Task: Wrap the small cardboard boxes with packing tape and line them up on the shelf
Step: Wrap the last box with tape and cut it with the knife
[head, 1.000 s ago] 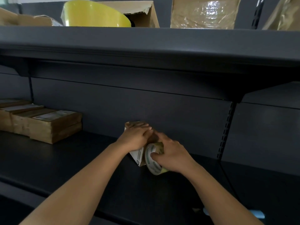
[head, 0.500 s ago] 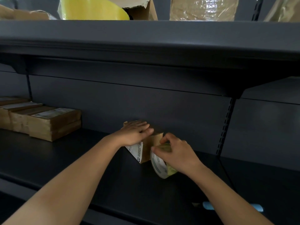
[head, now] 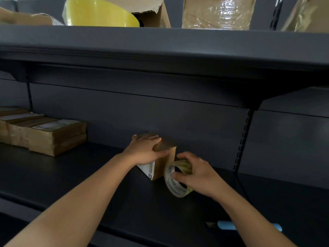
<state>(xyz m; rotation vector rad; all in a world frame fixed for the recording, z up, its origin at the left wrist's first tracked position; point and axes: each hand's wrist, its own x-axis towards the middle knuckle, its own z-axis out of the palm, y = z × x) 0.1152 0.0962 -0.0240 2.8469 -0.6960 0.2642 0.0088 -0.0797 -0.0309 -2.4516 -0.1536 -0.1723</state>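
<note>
While the left hand [head: 147, 150] clasps the box [head: 162, 164] from above, fingers over its top and thumb on its near face, the right hand [head: 197, 173] grips the tape roll [head: 170, 184], thumb at the core and fingers curled over the rim. The box stands on the shelf [head: 80, 179] near the back panel, and the roll, up on edge, touches its right side. Well to the left, wrapped boxes [head: 53, 136] sit in a row.
</note>
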